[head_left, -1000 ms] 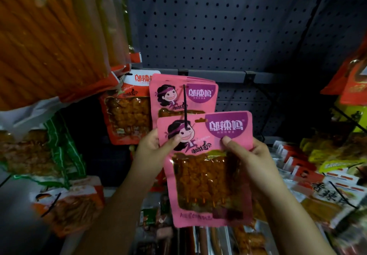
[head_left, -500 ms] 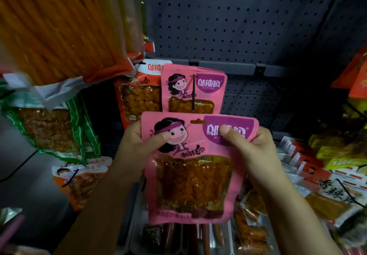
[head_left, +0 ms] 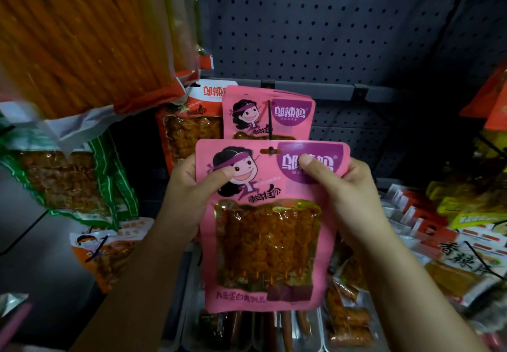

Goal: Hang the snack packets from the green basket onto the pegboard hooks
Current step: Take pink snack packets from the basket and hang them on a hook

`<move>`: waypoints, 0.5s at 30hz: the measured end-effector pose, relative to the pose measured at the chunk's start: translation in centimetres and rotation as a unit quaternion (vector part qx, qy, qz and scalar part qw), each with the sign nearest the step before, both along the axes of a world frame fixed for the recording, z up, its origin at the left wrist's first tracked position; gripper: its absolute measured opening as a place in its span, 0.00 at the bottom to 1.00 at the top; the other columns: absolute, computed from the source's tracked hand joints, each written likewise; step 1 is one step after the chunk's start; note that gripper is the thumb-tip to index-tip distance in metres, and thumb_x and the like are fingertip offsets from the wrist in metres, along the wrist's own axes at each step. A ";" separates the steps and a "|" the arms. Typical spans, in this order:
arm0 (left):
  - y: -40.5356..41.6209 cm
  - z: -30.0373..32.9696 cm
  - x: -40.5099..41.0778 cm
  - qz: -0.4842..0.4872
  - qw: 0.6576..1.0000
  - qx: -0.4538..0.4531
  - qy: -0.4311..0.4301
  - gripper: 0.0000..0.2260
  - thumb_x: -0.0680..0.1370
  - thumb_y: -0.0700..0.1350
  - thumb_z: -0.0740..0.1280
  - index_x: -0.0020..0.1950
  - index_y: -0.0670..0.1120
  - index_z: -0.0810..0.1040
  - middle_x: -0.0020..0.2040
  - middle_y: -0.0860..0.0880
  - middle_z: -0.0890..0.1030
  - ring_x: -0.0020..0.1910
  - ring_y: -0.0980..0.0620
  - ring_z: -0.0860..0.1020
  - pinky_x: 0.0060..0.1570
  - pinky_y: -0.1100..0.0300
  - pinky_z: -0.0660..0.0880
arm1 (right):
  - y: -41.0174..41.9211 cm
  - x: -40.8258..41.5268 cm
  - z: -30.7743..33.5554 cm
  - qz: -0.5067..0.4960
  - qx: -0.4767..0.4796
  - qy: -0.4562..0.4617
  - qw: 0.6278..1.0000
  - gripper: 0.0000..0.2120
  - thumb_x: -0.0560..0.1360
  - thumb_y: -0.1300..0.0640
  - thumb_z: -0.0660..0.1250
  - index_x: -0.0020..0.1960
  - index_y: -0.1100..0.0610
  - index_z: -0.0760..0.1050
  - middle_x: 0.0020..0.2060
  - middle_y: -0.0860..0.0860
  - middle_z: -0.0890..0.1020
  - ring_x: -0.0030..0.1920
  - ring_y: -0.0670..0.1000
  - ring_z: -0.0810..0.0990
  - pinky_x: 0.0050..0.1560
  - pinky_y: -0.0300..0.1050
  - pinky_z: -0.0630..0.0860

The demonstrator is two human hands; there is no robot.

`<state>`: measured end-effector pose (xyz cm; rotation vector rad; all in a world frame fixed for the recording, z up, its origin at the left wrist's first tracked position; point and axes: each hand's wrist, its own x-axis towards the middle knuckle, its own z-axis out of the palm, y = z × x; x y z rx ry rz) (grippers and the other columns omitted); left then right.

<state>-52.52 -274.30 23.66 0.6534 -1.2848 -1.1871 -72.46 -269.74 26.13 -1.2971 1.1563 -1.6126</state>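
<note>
pink snack packet [head_left: 267, 231] is held upright in front of the pegboard [head_left: 315, 28], its hang hole at the tip of a black hook [head_left: 270, 121]. left hand [head_left: 189, 189] pinches the packet's upper left edge, thumb on the cartoon face; right hand [head_left: 340, 187] pinches the upper right, thumb on the purple label. more pink packets [head_left: 267, 113] hang on that hook behind it.

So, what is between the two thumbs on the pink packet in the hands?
In the head view, between the left hand and right hand, the held pink packet shows its cartoon face and hang hole, with the hook tip at that hole.
</note>
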 end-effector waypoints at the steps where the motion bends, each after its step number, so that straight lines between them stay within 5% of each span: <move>1: -0.2 -0.1 0.0 -0.004 1.000 -0.001 -0.002 0.10 0.65 0.48 0.71 0.46 0.56 0.83 0.45 0.48 0.86 0.45 0.48 0.84 0.39 0.59 0.79 | -0.2 -0.1 -0.1 -0.002 -0.001 0.003 1.000 0.03 0.72 0.56 0.71 0.42 0.53 0.84 0.39 0.52 0.87 0.40 0.51 0.86 0.39 0.39 0.79; 7: -1.7 -1.4 -0.1 -0.008 0.999 -0.002 -0.040 0.08 0.69 0.50 0.72 0.47 0.56 0.83 0.47 0.50 0.86 0.46 0.51 0.84 0.41 0.63 0.79 | -1.1 -0.3 -1.3 -0.015 0.032 0.017 0.999 0.09 0.70 0.50 0.71 0.45 0.55 0.84 0.41 0.52 0.87 0.43 0.52 0.86 0.43 0.44 0.81; 11: -3.4 -2.3 0.7 0.020 0.996 -0.021 -0.087 0.09 0.69 0.52 0.72 0.49 0.61 0.82 0.48 0.57 0.85 0.49 0.57 0.83 0.44 0.66 0.78 | -1.8 -1.0 -1.8 -0.013 0.028 0.043 0.999 0.11 0.68 0.47 0.71 0.43 0.53 0.84 0.40 0.49 0.87 0.41 0.47 0.85 0.39 0.35 0.78; 15: -5.3 -3.5 1.5 0.064 0.990 -0.009 -0.124 0.08 0.68 0.55 0.71 0.47 0.62 0.82 0.48 0.58 0.84 0.50 0.59 0.82 0.49 0.60 0.77 | -3.6 -1.8 -3.2 -0.030 0.047 0.062 0.996 0.03 0.73 0.58 0.70 0.43 0.53 0.82 0.35 0.44 0.85 0.33 0.39 0.81 0.34 0.29 0.74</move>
